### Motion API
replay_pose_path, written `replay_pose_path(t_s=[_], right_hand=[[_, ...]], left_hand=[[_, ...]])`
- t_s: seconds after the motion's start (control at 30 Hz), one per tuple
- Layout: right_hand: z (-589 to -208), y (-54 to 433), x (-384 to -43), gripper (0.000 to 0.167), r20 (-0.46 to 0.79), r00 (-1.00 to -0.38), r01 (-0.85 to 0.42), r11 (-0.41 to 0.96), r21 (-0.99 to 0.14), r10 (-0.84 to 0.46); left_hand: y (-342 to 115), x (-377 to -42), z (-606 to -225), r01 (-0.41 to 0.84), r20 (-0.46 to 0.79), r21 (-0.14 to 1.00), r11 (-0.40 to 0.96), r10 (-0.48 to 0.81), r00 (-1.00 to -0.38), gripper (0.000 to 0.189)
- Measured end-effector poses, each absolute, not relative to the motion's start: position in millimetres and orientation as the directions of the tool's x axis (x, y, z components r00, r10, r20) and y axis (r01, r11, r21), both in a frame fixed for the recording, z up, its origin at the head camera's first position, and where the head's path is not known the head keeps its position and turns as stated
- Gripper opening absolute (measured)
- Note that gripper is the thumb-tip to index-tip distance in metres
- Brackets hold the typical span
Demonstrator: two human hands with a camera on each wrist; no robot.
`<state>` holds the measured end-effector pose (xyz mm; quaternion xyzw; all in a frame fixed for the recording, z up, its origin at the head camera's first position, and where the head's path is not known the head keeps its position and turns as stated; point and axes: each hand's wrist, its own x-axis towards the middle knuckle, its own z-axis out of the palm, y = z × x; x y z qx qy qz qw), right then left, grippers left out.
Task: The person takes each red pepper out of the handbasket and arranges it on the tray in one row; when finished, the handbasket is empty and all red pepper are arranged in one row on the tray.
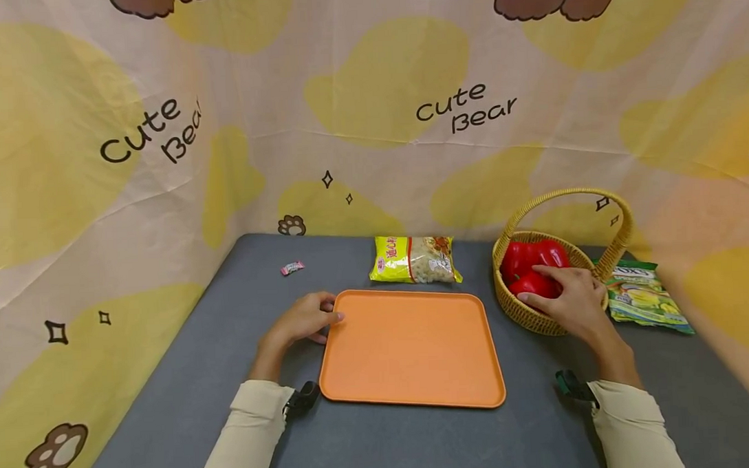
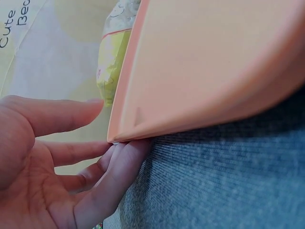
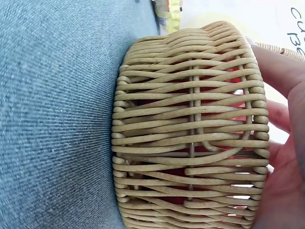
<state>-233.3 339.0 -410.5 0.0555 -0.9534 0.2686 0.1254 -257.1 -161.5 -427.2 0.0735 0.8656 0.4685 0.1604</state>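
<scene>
My left hand (image 1: 306,317) is at the far left corner of an orange tray (image 1: 409,350). In the left wrist view its fingers (image 2: 124,167) touch the tray's edge from below, while the thumb stands apart from the rim. My right hand (image 1: 571,299) reaches over the near side of a wicker basket (image 1: 526,317). Its thumb and index finger lie on either side of a red bell pepper (image 1: 533,284) and grip it. Another red bell pepper (image 1: 536,254) lies behind it. From the right wrist, the basket wall (image 3: 190,129) hides the fingertips.
A yellow and clear food bag (image 1: 415,260) lies behind the tray. A small pink wrapped candy (image 1: 292,268) is at the far left. Green packets (image 1: 646,297) lie right of the basket, whose tall handle (image 1: 565,191) arches above it. A printed cloth backdrop (image 1: 371,124) borders the grey table.
</scene>
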Motion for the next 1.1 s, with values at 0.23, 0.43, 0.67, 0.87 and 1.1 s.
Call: replay_pose_path(t_s=[0.23, 0.43, 0.67, 0.87, 1.1], right_hand=[[-402.1, 340.5, -232.3, 0.075, 0.309, -0.951, -0.206, 0.805, -0.556, -0.03], [-383.0, 339.6, -221.6, 0.076, 0.316, -0.949, -0.208, 0.786, -0.582, -0.018], [-364.1, 333.5, -211.5, 0.077, 0.334, -0.942, -0.224, 0.813, -0.537, -0.039], [-358.5, 325.1, -208.4, 0.08, 0.287, -0.956, -0.213, 0.802, -0.558, -0.054], [-357.7, 314.0, -205.5, 0.076, 0.274, -0.957, -0.256, 0.731, -0.633, -0.097]], left_hand=[[-162.2, -256.5, -427.4, -0.022, -0.203, 0.839, 0.543, 0.276, -0.939, 0.05], [-162.2, -256.2, -426.4, -0.027, -0.211, 0.841, 0.54, 0.282, -0.936, 0.049], [-162.1, -256.9, -428.1, -0.026, -0.209, 0.843, 0.537, 0.283, -0.936, 0.049], [-162.5, -255.8, -428.2, -0.015, -0.197, 0.852, 0.524, 0.293, -0.936, 0.05], [-163.6, -256.3, -428.3, -0.027, -0.203, 0.864, 0.504, 0.299, -0.932, 0.055]])
